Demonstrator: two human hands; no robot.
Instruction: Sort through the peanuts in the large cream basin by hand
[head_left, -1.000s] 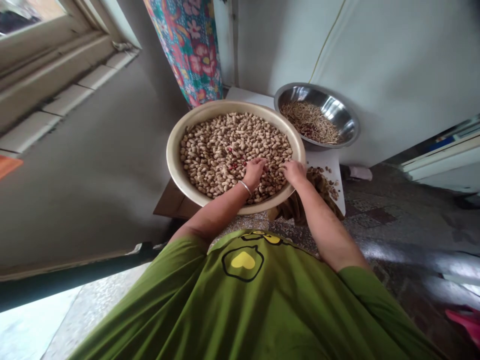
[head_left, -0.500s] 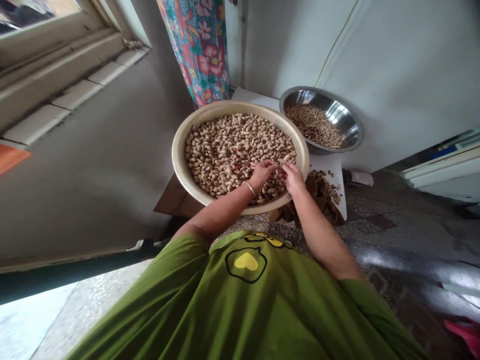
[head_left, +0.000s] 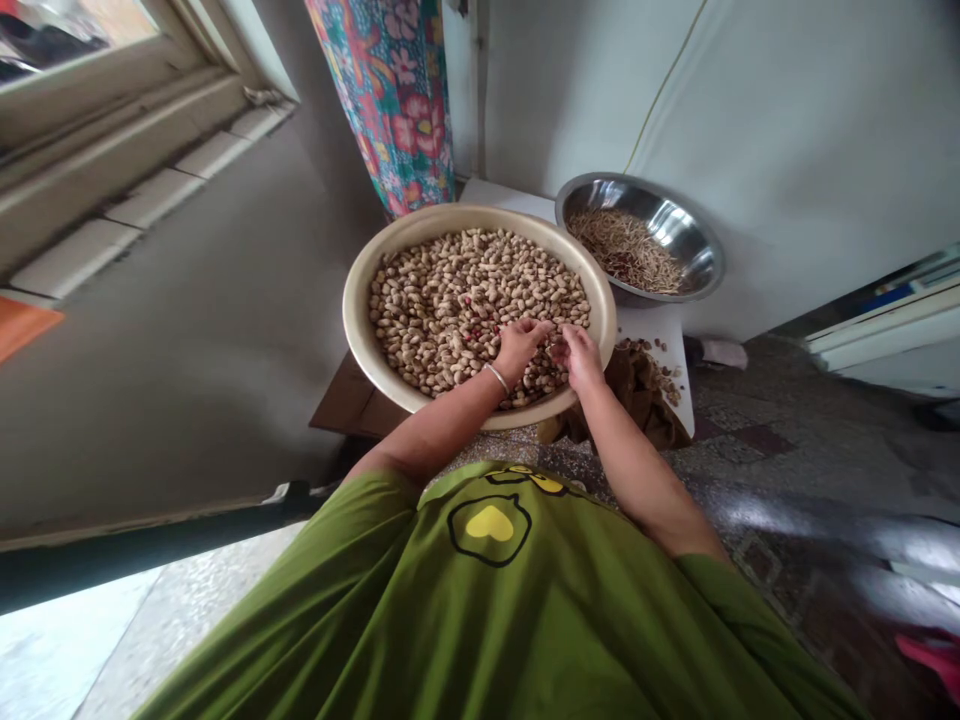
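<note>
A wide beige basin (head_left: 362,335) is filled with unshelled peanuts (head_left: 450,290), a few red kernels (head_left: 477,333) among them. Over the front right part of the heap, my left hand (head_left: 519,348), with a pale bangle at the wrist, is closed in a pinch at the fingertips. My right hand (head_left: 583,358) faces it just inside the rim, fingers curled and thumb drawn in. Each pinch seems to hold a peanut or a piece of one, too small to see clearly. A narrow gap separates the two sets of fingertips.
A steel bowl (head_left: 701,255) with shells and some red kernels stands behind on the right. Beside the basin, a brown cloth (head_left: 637,395) and scattered bits lie on the white board (head_left: 675,335). A floral curtain (head_left: 405,110) hangs behind; a wall (head_left: 247,300) borders the left.
My fingertips, touching half a second ago, have moved slightly apart. The right hand has shifted a little left and tilted; the basin stays in place.
</note>
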